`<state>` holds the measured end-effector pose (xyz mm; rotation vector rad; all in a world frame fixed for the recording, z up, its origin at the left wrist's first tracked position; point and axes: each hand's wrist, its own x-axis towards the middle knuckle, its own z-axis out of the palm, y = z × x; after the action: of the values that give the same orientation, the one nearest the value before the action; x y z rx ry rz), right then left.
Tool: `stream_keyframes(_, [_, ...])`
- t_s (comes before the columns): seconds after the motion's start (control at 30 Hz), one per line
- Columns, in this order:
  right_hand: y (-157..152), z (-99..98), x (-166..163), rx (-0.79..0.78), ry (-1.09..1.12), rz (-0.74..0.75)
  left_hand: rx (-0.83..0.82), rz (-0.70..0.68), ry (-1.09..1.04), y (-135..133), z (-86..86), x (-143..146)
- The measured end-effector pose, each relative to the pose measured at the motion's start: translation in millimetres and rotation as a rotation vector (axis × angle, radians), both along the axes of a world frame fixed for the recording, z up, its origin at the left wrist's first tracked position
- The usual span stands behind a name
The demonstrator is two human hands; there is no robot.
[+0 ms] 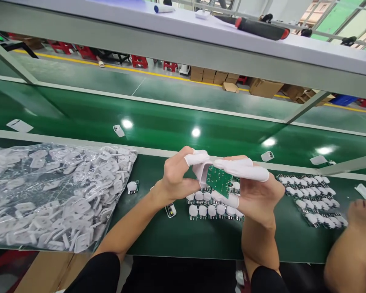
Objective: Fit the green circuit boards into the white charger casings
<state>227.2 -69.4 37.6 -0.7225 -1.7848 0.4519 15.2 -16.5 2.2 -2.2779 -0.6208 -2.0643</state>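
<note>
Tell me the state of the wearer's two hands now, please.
Left hand: closed, holding a pale casing.
Right hand: closed, holding a green circuit board.

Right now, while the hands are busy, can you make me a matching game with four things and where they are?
1. tilted circuit board
2. clear bag
3. black-and-red handle
4. cardboard boxes

A. on the high shelf
B. in the right hand
C. on the floor
D. on the green table

Pairs: 1-B, 2-D, 3-A, 4-C
</note>
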Motion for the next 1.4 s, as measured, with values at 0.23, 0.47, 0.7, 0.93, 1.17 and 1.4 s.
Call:
stream_keyframes(0.23, [-1, -6.4, -6, 0.048, 0.077, -0.029, 0.027, 0.023, 0.014, -2, -4.4, 0])
stream_keyframes(0.47, [-4, -6.2, -3, 0.032, 0.013, -0.097, 0.035, 0.001, 0.020, -3, -3.5, 0])
stream_keyframes(0.7, [-1, -9.3, 1, 0.064, -0.009, -0.075, 0.050, 0.023, 0.023, -2, -1.4, -1])
stream_keyframes(0.93, [-5, -8.5, -2, 0.045, 0.001, -0.122, 0.049, 0.046, 0.040, -3, -4.1, -2])
stream_keyframes(1.17, [-6, -3.7, 0, 0.023, -0.048, -0.092, 0.060, 0.054, 0.045, -4, -4.1, -1])
stream_keyframes(1.4, [1, 0.4, -8, 0.098, -0.117, -0.073, 0.012, 0.009, 0.025, -4, -4.0, 0])
